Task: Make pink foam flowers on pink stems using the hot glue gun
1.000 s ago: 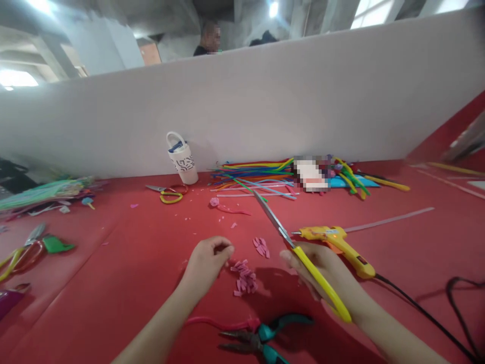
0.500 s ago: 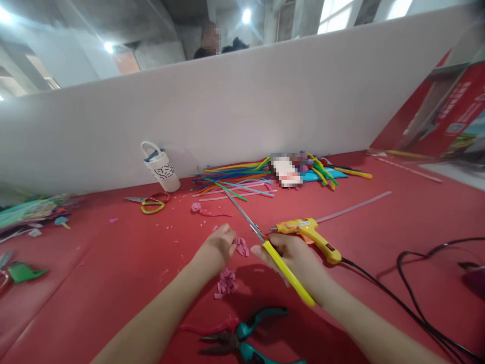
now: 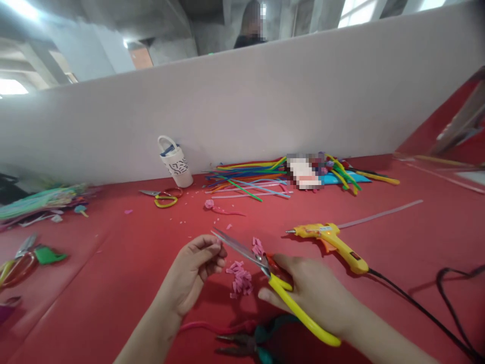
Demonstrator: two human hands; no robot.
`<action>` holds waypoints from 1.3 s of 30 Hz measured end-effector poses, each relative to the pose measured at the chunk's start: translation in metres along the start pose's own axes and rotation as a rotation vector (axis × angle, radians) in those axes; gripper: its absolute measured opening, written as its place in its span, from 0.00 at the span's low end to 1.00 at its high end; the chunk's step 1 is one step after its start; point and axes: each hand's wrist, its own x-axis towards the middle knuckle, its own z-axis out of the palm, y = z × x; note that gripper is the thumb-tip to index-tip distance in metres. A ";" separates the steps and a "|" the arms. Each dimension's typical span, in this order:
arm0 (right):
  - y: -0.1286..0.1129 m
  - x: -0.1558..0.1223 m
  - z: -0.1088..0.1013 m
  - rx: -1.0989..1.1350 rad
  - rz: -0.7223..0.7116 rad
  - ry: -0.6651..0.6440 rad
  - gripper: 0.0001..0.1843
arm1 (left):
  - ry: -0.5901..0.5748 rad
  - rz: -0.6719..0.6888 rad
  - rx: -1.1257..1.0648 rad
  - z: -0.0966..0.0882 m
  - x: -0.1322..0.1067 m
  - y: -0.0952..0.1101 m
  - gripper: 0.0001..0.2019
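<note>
My right hand (image 3: 308, 285) grips a pair of scissors (image 3: 303, 313) with yellow and red handles, its blades nearly together and pointing up and left. My left hand (image 3: 197, 268) pinches a small pink piece (image 3: 219, 242), mostly hidden by the fingertips, close to the blade tips. Between my hands lies a heap of cut pink strips (image 3: 241, 280), with a smaller pink cluster (image 3: 257, 246) partly behind the scissors. Farther back rests a pink stem with a round fuzzy head (image 3: 209, 204). Teal-handled pliers (image 3: 242, 345) lie in front, beside a red-pink stem (image 3: 204, 327).
A yellow glue gun (image 3: 322, 232) with its stick and black cord lies right. Behind are colourful pipe cleaners (image 3: 246, 177), a white cup (image 3: 178, 167) and other scissors (image 3: 164, 197). More scissors (image 3: 22, 258) lie left. A white partition (image 3: 242, 111) bounds the red table; a person stands beyond.
My left hand has lifted from the pink pieces and moved left, now pinching one near the blade tips. The scissors have come down and turned leftward. The view has shifted left.
</note>
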 end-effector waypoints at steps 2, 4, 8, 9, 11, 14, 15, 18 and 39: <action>-0.003 0.000 0.004 -0.047 0.013 -0.030 0.17 | -0.005 -0.002 -0.088 -0.001 -0.003 0.001 0.06; -0.004 0.001 0.008 -0.081 0.032 -0.050 0.16 | -0.022 0.002 -0.178 -0.001 -0.004 0.001 0.05; -0.001 0.001 0.013 -0.113 0.037 -0.074 0.16 | -0.035 0.022 -0.251 -0.001 -0.006 0.003 0.04; 0.000 0.001 0.014 -0.108 0.031 -0.078 0.16 | -0.030 0.030 -0.248 -0.002 -0.006 0.003 0.04; 0.003 0.000 0.014 -0.102 0.021 -0.079 0.16 | -0.021 0.048 -0.226 -0.002 -0.007 0.004 0.03; 0.005 0.000 0.015 -0.130 0.025 -0.064 0.16 | -0.008 0.057 -0.172 -0.003 -0.008 0.006 0.04; 0.005 0.000 0.015 -0.141 0.024 -0.061 0.17 | -0.006 0.055 -0.156 -0.003 -0.008 0.007 0.04; 0.004 0.001 0.015 -0.140 0.011 -0.061 0.17 | -0.005 0.055 -0.134 -0.004 -0.008 0.008 0.04; 0.009 0.001 0.015 0.159 0.031 -0.271 0.22 | -0.052 -0.043 -0.207 -0.002 -0.011 0.009 0.04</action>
